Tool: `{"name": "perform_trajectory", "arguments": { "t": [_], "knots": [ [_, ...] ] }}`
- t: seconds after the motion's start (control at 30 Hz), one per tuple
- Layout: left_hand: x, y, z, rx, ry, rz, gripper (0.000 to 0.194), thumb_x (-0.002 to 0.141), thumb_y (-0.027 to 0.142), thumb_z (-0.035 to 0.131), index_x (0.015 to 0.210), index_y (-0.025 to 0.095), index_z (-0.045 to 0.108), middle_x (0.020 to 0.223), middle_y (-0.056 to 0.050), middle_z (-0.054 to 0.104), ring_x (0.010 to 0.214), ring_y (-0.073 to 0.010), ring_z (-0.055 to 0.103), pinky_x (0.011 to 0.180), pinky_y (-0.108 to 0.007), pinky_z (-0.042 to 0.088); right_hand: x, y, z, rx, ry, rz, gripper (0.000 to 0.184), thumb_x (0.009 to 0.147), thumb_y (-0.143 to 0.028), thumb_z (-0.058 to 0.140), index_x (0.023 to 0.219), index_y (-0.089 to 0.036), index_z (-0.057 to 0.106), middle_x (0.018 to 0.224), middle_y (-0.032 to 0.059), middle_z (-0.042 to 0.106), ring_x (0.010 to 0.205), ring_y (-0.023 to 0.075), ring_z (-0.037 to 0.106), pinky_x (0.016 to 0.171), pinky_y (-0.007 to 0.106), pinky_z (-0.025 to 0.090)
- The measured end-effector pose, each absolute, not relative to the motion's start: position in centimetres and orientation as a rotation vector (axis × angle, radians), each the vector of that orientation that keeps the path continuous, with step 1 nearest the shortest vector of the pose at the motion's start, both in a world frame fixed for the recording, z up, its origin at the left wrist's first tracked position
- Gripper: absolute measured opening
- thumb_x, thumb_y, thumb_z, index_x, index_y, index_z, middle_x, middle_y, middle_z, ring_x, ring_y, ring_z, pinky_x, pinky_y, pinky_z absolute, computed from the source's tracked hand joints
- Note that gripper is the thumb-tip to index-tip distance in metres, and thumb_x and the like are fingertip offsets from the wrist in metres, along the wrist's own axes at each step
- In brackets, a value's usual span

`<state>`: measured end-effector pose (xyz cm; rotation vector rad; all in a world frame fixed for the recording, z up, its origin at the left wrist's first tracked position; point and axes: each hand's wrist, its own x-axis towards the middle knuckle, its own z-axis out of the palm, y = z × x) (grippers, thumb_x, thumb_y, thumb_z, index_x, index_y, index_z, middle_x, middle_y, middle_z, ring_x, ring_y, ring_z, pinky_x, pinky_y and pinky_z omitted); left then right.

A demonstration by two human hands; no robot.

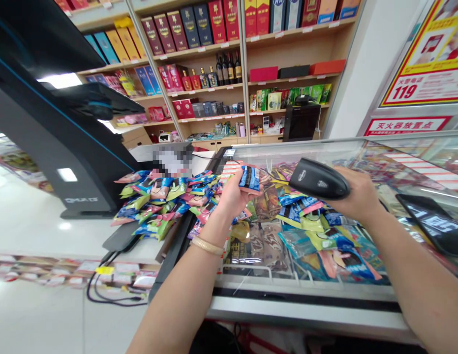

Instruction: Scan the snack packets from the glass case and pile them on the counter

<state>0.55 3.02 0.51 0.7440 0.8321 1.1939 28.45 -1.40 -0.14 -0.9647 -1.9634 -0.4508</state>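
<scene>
My left hand (234, 196) is closed on a small blue and pink snack packet (250, 178), held above the glass counter. In my right hand (357, 194) is a black handheld barcode scanner (317, 181), its head pointing left toward the packet; a gap separates the two. Left of my left hand lies a heap of similar small packets (158, 196) in blue, green and pink, reaching from the white counter onto the glass. A second, looser group of packets (317, 221) lies on the glass below the scanner. My right fingers are partly hidden behind the scanner's handle.
A dark point-of-sale terminal (77, 147) stands at the left, with a black flat box (121, 237) and cables before it. On the right of the glass counter (247, 285) lies a phone (433, 221). Shelves of boxes and bottles (229, 69) line the back wall.
</scene>
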Motion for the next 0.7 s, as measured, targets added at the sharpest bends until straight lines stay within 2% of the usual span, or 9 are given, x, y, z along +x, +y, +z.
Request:
{"name": "perform_trajectory", "arguments": {
  "t": [0.07, 0.13, 0.27, 0.5, 0.7],
  "knots": [
    [0.69, 2.84, 0.47, 0.714, 0.819, 1.172, 0.037, 0.103, 0.042, 0.048, 0.109, 0.010, 0.066, 0.070, -0.008, 0.074, 0.055, -0.0190, 0.071, 0.056, -0.029, 0.059, 28.10, -1.63, -0.12, -0.950, -2.008, -0.385, 0.015, 0.081, -0.036, 0.071, 0.084, -0.023, 0.065, 0.078, 0.0059, 0.070, 0.071, 0.0231, 0.067, 0.064, 0.033, 0.050],
    [0.77, 2.78, 0.43, 0.704, 0.810, 1.146, 0.039, 0.105, 0.039, 0.042, 0.109, 0.009, 0.066, 0.073, -0.009, 0.075, 0.055, -0.0189, 0.071, 0.056, -0.028, 0.058, 27.90, -1.72, -0.20, -0.959, -2.040, -0.328, 0.015, 0.079, -0.033, 0.072, 0.090, -0.023, 0.068, 0.082, 0.0062, 0.072, 0.075, 0.0241, 0.068, 0.065, 0.034, 0.051],
    [0.96, 2.69, 0.42, 0.740, 0.747, 1.094, 0.041, 0.107, 0.034, 0.036, 0.115, 0.007, 0.066, 0.082, -0.012, 0.078, 0.057, -0.0179, 0.071, 0.061, -0.030, 0.060, 27.79, -1.59, -0.35, -0.975, -2.083, -0.294, 0.011, 0.080, -0.031, 0.071, 0.086, -0.022, 0.067, 0.077, 0.0063, 0.069, 0.072, 0.0233, 0.065, 0.065, 0.034, 0.049],
    [1.38, 2.26, 0.51, 0.779, 0.731, 1.078, 0.042, 0.106, 0.033, 0.037, 0.120, 0.008, 0.067, 0.090, -0.014, 0.080, 0.068, -0.0206, 0.076, 0.072, -0.035, 0.064, 27.58, -1.45, -0.49, -1.012, -2.082, -0.273, 0.016, 0.081, -0.035, 0.070, 0.086, -0.020, 0.068, 0.075, 0.0054, 0.068, 0.070, 0.0221, 0.064, 0.067, 0.033, 0.047],
    [1.40, 2.38, 0.33, 0.795, 0.745, 1.079, 0.039, 0.106, 0.034, 0.038, 0.113, 0.008, 0.067, 0.087, -0.014, 0.079, 0.059, -0.0187, 0.073, 0.057, -0.030, 0.061, 27.64, -1.46, -0.56, -1.037, -2.089, -0.266, 0.016, 0.079, -0.034, 0.072, 0.088, -0.021, 0.069, 0.081, 0.0060, 0.071, 0.073, 0.0226, 0.067, 0.068, 0.033, 0.048]
  ]
}}
